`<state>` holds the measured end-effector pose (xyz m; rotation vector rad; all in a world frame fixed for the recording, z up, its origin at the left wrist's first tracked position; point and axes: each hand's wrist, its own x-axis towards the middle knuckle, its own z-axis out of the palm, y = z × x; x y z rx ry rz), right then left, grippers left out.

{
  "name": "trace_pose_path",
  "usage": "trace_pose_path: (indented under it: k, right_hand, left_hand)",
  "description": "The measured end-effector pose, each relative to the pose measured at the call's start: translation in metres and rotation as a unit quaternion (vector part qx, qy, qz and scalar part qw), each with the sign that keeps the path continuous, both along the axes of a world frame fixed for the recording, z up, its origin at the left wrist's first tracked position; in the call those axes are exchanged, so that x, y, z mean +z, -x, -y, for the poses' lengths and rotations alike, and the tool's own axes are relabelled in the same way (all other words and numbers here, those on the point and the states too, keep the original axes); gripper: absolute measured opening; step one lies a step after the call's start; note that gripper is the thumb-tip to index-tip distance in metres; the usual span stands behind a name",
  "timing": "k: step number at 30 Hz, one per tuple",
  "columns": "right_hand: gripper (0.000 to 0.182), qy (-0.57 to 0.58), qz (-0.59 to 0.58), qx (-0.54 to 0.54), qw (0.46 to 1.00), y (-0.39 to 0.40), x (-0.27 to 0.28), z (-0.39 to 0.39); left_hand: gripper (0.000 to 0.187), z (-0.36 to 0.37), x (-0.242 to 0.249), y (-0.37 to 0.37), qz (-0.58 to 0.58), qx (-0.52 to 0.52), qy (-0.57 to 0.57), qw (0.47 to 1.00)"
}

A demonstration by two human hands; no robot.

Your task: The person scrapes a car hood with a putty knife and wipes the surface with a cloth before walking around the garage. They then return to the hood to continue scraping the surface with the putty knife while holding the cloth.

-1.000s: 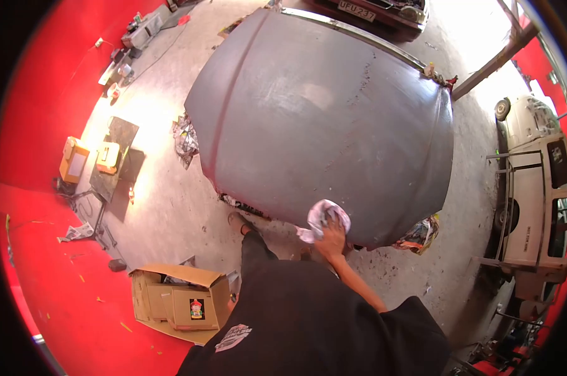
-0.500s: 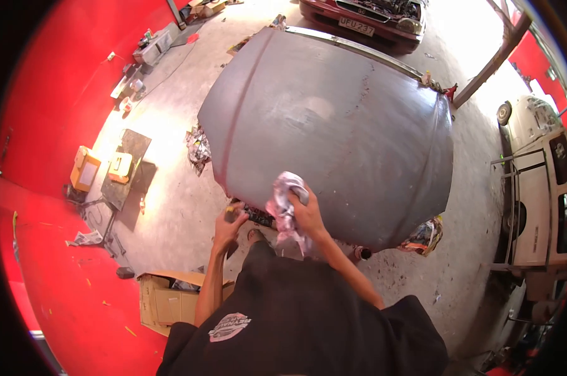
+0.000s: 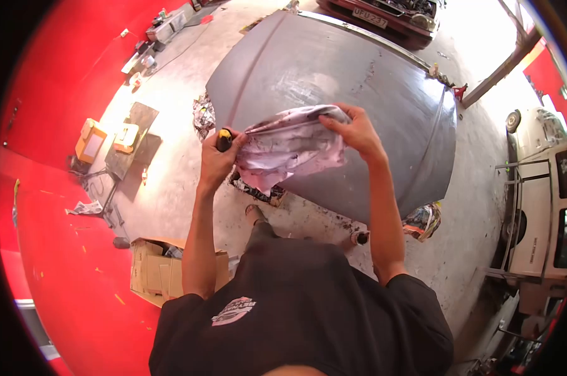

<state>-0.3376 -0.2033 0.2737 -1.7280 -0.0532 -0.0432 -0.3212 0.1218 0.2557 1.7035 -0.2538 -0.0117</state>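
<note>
A stained, pale pinkish rag (image 3: 290,149) is stretched out between my two hands above the near edge of a grey car hood (image 3: 390,150). My left hand (image 3: 217,164) is closed on the rag's left end and also grips a tool with a black-and-yellow handle (image 3: 224,139); the rest of that tool is hidden. Fingers of my right hand (image 3: 360,133) pinch the rag's upper right corner. The hood lies flat and raised off the floor, with dark specks and dull patches on its surface.
Crumpled paper padding (image 3: 203,116) shows at the hood's left side, more padding (image 3: 423,220) at its near right corner. A small can (image 3: 360,238) stands on the floor. An open cardboard box (image 3: 164,269) is at my left. A red car (image 3: 384,22) stands beyond, a white van (image 3: 537,219) at right.
Both hands have risen and moved apart. The rag, bunched in my right hand before, is now spread, with my left hand holding its other end.
</note>
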Motion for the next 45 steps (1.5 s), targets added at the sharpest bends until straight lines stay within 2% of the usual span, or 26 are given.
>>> trace_pose_path:
  k: [1, 3, 5, 7, 8, 11, 12, 14, 16, 18, 21, 22, 24, 25, 26, 29, 30, 32, 35, 36, 37, 39, 40, 41, 42, 45]
  right_hand:
    - [0.034, 0.001, -0.014, 0.003, 1.0, 0.005, 0.012, 0.0]
    - [0.036, 0.005, -0.04, 0.006, 0.999, 0.015, 0.039, 0.005]
    - [0.04, -0.069, 0.02, 0.035, 0.997, 0.015, 0.037, 0.004]
    - [0.041, -0.117, 0.051, 0.075, 0.989, 0.044, 0.072, -0.017]
    - [0.047, -0.088, 0.145, 0.129, 0.977, 0.064, 0.084, -0.03]
    - [0.062, -0.069, 0.158, 0.436, 0.883, 0.096, 0.071, -0.015]
    - [0.063, -0.12, 0.063, 0.367, 0.92, 0.096, 0.042, -0.005]
    - [0.067, -0.21, -0.127, 0.216, 0.945, 0.079, -0.063, 0.008]
    - [0.084, -0.164, -0.296, 0.256, 0.906, 0.079, -0.14, -0.015]
    - [0.084, -0.265, -0.296, 0.232, 0.888, 0.096, -0.164, -0.086]
    - [0.071, -0.471, -0.199, 0.154, 0.845, 0.075, -0.147, -0.152]
    - [0.065, -0.496, -0.159, 0.093, 0.848, 0.064, -0.154, -0.155]
    - [0.055, -0.531, -0.072, -0.025, 0.844, 0.034, -0.165, -0.159]
    - [0.041, -0.544, -0.066, -0.063, 0.834, 0.04, -0.132, -0.146]
    - [0.039, -0.491, -0.074, -0.067, 0.866, 0.042, -0.116, -0.133]
    - [0.036, -0.317, -0.037, -0.098, 0.943, 0.042, -0.09, -0.107]
    - [0.035, -0.253, -0.015, -0.109, 0.961, 0.044, -0.086, -0.103]
    - [0.038, -0.179, -0.019, -0.08, 0.98, 0.048, -0.074, -0.114]
    - [0.041, -0.082, 0.009, 0.008, 0.997, 0.046, -0.068, -0.135]
    - [0.041, -0.05, 0.021, 0.049, 0.997, 0.046, -0.069, -0.137]
    - [0.039, -0.013, 0.044, 0.04, 0.998, 0.052, -0.057, -0.13]
    - [0.034, 0.057, 0.089, 0.026, 0.994, 0.065, -0.035, -0.107]
    - [0.033, 0.042, 0.014, 0.006, 0.999, 0.064, -0.044, -0.088]
    - [0.036, -0.036, 0.013, -0.036, 0.999, 0.068, -0.053, -0.072]
    - [0.041, -0.113, 0.013, -0.077, 0.99, 0.073, -0.059, -0.058]
    - [0.051, 0.123, 0.008, -0.235, 0.964, 0.1, -0.108, -0.029]
  left_hand:
    - [0.014, -0.001, 0.005, 0.001, 0.059, 0.008, -0.047, 0.997]
    - [0.01, 0.003, 0.016, 0.009, 0.053, 0.028, -0.05, 0.997]
    - [0.009, 0.012, 0.021, 0.013, 0.049, 0.066, -0.028, 0.996]
    - [0.011, 0.023, 0.021, 0.013, 0.046, 0.121, 0.013, 0.992]
    - [0.012, 0.022, 0.02, 0.009, 0.033, 0.134, 0.011, 0.99]
    - [0.016, 0.012, 0.02, 0.0, -0.004, 0.108, 0.17, 0.979]
    - [0.018, 0.009, 0.037, 0.007, -0.022, 0.065, 0.164, 0.984]
    - [0.015, 0.004, 0.048, 0.009, -0.051, 0.027, 0.162, 0.985]
    - [0.014, -0.001, 0.047, 0.01, -0.074, -0.041, 0.161, 0.983]
    - [0.013, 0.007, 0.056, 0.02, -0.074, -0.07, 0.131, 0.986]
    - [0.012, 0.0, 0.073, 0.029, -0.1, -0.116, 0.066, 0.986]
    - [0.012, -0.005, 0.076, 0.03, -0.118, -0.131, 0.045, 0.983]
    - [0.012, -0.017, 0.077, 0.039, -0.088, -0.096, 0.005, 0.991]
    - [0.012, -0.027, 0.08, 0.042, -0.072, -0.077, -0.014, 0.994]
    - [0.016, -0.045, 0.078, 0.039, -0.083, -0.077, -0.06, 0.992]
    - [0.022, -0.077, 0.029, 0.024, 0.032, -0.049, -0.143, 0.988]
    - [0.029, -0.08, 0.027, 0.028, -0.033, -0.023, -0.181, 0.983]
    - [0.029, -0.06, 0.01, 0.04, -0.031, -0.015, -0.086, 0.996]
    - [0.027, 0.004, -0.014, 0.07, -0.009, -0.096, 0.003, 0.995]
    - [0.025, 0.008, -0.031, 0.068, -0.068, -0.115, -0.021, 0.991]
    - [0.023, 0.014, -0.04, 0.069, -0.128, -0.132, -0.044, 0.982]
    - [0.012, 0.018, -0.045, 0.068, -0.142, -0.092, -0.051, 0.984]
    - [0.01, 0.016, -0.042, 0.068, -0.169, -0.08, -0.06, 0.981]
    - [0.008, 0.015, -0.037, 0.069, -0.196, -0.067, -0.069, 0.976]
    - [0.009, 0.018, -0.032, 0.072, -0.175, -0.064, -0.05, 0.981]
    - [0.01, 0.021, -0.047, 0.065, -0.146, -0.062, -0.061, 0.985]
